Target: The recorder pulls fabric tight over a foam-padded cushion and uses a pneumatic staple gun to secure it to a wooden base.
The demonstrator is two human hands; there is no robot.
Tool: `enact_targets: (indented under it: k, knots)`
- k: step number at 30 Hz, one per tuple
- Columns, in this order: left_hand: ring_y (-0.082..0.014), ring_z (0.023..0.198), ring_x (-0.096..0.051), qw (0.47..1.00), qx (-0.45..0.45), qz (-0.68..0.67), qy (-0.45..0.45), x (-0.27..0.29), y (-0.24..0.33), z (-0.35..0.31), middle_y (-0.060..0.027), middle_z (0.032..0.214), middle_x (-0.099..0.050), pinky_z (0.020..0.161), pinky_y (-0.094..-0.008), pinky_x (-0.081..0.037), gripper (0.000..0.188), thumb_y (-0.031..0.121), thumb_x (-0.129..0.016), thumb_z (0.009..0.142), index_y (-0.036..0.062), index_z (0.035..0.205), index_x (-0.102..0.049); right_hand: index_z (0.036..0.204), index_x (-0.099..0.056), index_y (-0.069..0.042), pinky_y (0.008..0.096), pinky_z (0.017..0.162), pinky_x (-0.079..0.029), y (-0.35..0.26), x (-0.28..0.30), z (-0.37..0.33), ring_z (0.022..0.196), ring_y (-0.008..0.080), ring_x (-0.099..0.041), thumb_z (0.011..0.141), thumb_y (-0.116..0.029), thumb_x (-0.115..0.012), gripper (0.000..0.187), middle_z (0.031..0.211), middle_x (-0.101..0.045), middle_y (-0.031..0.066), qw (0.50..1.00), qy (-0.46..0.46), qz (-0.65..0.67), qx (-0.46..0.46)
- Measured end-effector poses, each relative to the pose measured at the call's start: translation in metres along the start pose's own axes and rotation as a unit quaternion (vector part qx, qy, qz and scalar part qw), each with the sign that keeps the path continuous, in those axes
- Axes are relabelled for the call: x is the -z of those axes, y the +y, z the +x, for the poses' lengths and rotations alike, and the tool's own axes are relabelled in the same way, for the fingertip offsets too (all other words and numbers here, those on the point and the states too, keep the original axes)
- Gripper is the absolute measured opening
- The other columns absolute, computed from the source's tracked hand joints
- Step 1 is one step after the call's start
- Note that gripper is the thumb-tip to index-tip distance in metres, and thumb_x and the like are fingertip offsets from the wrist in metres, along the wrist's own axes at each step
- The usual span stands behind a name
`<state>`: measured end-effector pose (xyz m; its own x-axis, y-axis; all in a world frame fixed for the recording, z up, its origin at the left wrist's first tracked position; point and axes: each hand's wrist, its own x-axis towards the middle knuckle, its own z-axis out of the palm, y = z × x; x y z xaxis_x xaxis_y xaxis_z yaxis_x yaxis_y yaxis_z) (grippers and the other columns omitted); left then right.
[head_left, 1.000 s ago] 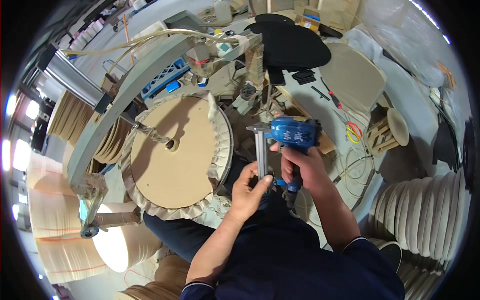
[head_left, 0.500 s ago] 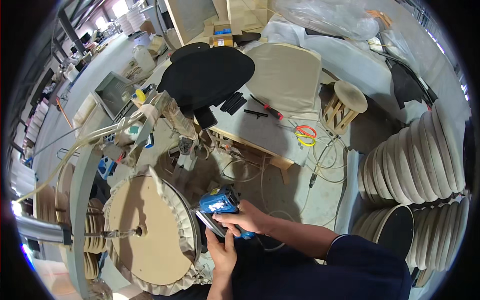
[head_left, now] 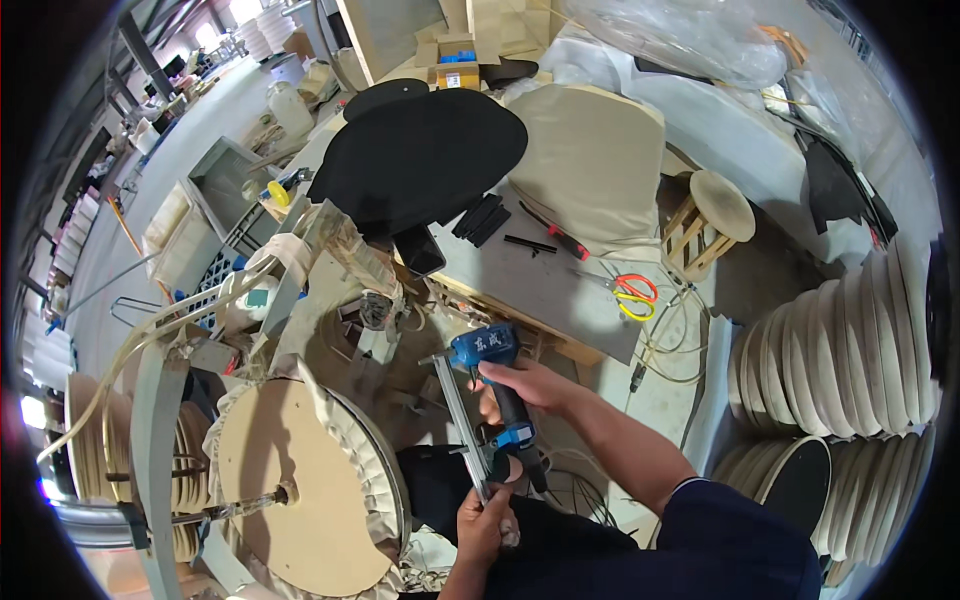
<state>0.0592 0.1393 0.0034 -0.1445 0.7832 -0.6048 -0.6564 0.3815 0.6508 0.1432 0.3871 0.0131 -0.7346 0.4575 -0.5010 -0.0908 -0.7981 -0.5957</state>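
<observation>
My right hand [head_left: 535, 388] is wrapped round the upper grip of a blue and black pneumatic staple gun [head_left: 487, 345], held over my lap. Its long silver magazine [head_left: 456, 410] slants down toward me, and my left hand [head_left: 484, 525] pinches the lower end of that rail. Whether staples sit inside the magazine cannot be made out. Left of the gun stands a round seat panel [head_left: 300, 480], its tan board facing me. Gathered beige fabric [head_left: 345, 430] is folded over the panel's edge, and a rod meets its middle.
On the workbench [head_left: 500, 290] lie a black oval pad [head_left: 420, 155], a beige cushion [head_left: 590, 160], a phone [head_left: 418, 250], black strips [head_left: 482, 220] and red-and-yellow scissors [head_left: 635, 297]. A wooden stool [head_left: 708, 220] stands beyond. Stacked round seats [head_left: 840, 340] fill the right. A grey metal post [head_left: 158, 430] rises at left.
The staple gun has moved up and right, turning more upright. My left hand has slid down to the magazine's lower end. The view has shifted slightly.
</observation>
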Motion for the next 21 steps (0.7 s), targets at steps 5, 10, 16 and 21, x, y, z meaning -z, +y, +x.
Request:
enact_targets:
  k: [5,10,16,21]
  knots:
    - [-0.0120,0.044,-0.049,0.998,-0.001,-0.042,0.050,0.014,0.008,0.002,-0.0018,0.059,-0.053,0.042,-0.0288,-0.041,0.008,0.010,-0.064,0.101,0.0053,0.100,-0.057,0.083,-0.073,-0.002,0.0370,0.063,-0.057,-0.070,0.020,0.027,0.064,0.0238,-0.070,0.095,-0.065,-0.059,0.066,0.073,-0.070,0.0111,0.870,0.145,-0.472,0.001]
    - [-0.0105,0.050,-0.054,0.996,0.018,-0.015,0.086,0.032,-0.004,0.008,-0.0002,0.065,-0.055,0.044,-0.0279,-0.044,0.016,0.016,-0.069,0.100,0.0081,0.104,-0.056,0.103,-0.069,-0.002,0.0516,0.085,-0.055,-0.104,0.084,0.132,0.099,0.0398,-0.067,0.092,-0.021,-0.064,0.023,0.103,-0.070,0.0202,0.461,0.325,-0.698,0.442]
    - [-0.0182,0.062,-0.066,0.987,0.069,0.123,0.077,0.012,0.021,-0.005,-0.0055,0.076,-0.061,0.050,-0.0329,-0.054,0.030,0.036,-0.068,0.100,0.0097,0.111,-0.058,0.095,-0.068,-0.008,0.0451,0.083,-0.053,-0.110,0.153,0.167,0.099,0.0310,-0.066,0.091,-0.014,-0.057,0.013,0.099,-0.065,0.0113,0.333,0.364,-0.822,0.284]
    - [-0.0154,0.045,-0.057,0.993,0.026,0.056,0.099,0.010,0.011,-0.005,-0.0009,0.064,-0.054,0.037,-0.0285,-0.044,0.029,0.036,-0.072,0.098,0.0130,0.106,-0.057,0.103,-0.066,-0.008,0.0465,0.082,-0.052,-0.114,0.156,0.161,0.097,0.0313,-0.066,0.095,-0.015,-0.057,0.013,0.100,-0.065,0.0101,0.341,0.344,-0.813,0.324]
